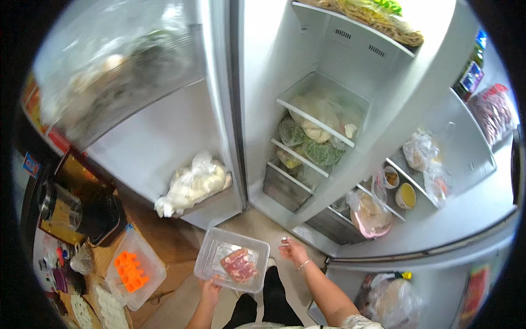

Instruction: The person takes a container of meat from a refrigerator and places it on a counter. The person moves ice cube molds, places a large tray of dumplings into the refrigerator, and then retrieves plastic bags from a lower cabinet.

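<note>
My left hand (pixel 209 289) grips the near left edge of a clear rectangular plastic container (pixel 211 255). A piece of raw red meat (pixel 239 265) lies inside it, toward its right side. Just right of the container, my right hand (pixel 294 252) is held out with its fingers apart and nothing visible in it; a bracelet circles that wrist. In front of me stands an open refrigerator (pixel 342 71), with bagged food in its drawers and on its shelves.
The left door (pixel 142 137) stands wide, with a plastic bag of pale food (pixel 194 183) in its lower bin. At right, small bowls (pixel 405 196) and bags sit on a shelf. A wooden counter at left bears an orange mould (pixel 130 271) in a clear tray and a dark appliance (pixel 101 219).
</note>
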Demonstrator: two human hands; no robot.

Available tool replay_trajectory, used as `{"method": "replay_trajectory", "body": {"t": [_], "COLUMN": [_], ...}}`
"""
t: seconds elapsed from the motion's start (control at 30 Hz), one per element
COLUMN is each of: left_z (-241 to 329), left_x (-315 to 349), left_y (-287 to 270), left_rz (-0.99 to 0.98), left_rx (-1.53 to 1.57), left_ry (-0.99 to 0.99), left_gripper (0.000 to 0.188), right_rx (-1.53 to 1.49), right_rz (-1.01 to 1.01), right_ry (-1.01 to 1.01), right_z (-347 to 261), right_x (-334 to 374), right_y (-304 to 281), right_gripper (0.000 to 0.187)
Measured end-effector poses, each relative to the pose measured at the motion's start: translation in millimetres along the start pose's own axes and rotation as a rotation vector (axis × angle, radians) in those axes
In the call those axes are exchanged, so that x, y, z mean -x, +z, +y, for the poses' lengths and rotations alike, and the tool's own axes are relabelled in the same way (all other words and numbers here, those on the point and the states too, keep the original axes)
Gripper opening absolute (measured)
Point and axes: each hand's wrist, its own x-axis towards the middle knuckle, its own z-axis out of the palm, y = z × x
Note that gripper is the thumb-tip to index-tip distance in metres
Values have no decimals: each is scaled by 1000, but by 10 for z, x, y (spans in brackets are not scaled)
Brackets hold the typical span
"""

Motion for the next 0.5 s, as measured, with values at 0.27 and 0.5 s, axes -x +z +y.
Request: {"method": "replay_trajectory", "body": {"t": [0.27, 0.5], "left_z": [-193, -936], "left_x": [-406, -1159], "left_y": [245, -776], "left_rz": [8, -39], "left_rx": [53, -645], "left_ry": [-42, 23], "left_gripper": [59, 14], "right_rx": [-665, -1043], "right_rz": [144, -172], "right_ry": [-92, -443], "right_z": [-306, -279], "right_x": [-2460, -3796], "right_y": [-229, -1035], "right_gripper": [23, 12]}}
